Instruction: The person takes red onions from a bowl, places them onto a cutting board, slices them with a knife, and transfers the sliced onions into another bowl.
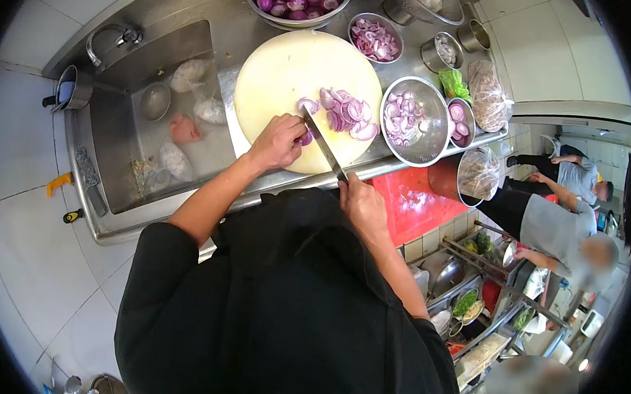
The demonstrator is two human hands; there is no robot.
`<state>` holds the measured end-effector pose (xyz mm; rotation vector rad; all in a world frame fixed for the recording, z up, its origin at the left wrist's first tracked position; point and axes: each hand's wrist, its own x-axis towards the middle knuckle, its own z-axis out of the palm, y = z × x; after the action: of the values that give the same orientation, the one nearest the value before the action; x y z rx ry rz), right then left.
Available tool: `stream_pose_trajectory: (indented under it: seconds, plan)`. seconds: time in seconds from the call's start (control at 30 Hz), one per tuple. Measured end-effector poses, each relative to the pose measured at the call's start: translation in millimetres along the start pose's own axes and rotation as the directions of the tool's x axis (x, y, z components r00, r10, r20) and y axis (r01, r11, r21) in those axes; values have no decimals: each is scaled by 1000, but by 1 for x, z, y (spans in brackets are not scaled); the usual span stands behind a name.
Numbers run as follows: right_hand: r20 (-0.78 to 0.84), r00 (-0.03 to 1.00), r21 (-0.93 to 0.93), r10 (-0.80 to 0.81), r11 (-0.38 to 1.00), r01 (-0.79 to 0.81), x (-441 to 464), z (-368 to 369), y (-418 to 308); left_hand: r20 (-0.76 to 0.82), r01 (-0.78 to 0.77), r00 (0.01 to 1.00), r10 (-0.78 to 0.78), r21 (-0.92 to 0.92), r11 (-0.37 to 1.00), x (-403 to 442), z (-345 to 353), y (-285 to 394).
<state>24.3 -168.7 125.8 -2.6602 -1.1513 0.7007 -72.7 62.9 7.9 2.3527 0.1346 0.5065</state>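
On a round pale cutting board [279,67], my left hand [279,141] is closed on a piece of red onion [305,137], most of it hidden under the fingers. My right hand [364,206] grips the dark handle of a knife [323,145], its blade slanting up and left beside the left fingertips. A loose onion slice [308,104] lies by the knife's tip. Right of the blade is a pile of sliced red onion [348,113]. Just past the board's right edge stands a metal colander [429,146] with cut onion in it.
Behind the board sits a bowl of peeled red onions [298,2], with a smaller bowl of slices [375,39] beside it. At left, a sink [110,165] holds several bags. A red container [415,202] stands below the counter edge. Other people [560,224] stand at far right.
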Motion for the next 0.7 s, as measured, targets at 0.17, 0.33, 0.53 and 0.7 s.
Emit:
stream_pose_trajectory:
  seconds: [0.17, 0.33, 0.53, 0.7]
  plan:
    - [0, 1000, -21, -12, 1000, 12, 9, 8, 8, -62, 2, 998, -1, 8, 1000, -3, 4, 2]
    - [23, 1000, -69, -4, 998, 5, 12, 20, 10, -66, 24, 998, -24, 0, 1000, -6, 7, 4]
    - [-2, 999, -31, -47, 998, 47, 10, 13, 6, -93, 49, 994, -49, -7, 999, -7, 6, 4]
    - [20, 999, -52, -48, 997, 49, 11, 8, 4, -129, 50, 990, -53, -23, 998, -11, 8, 6]
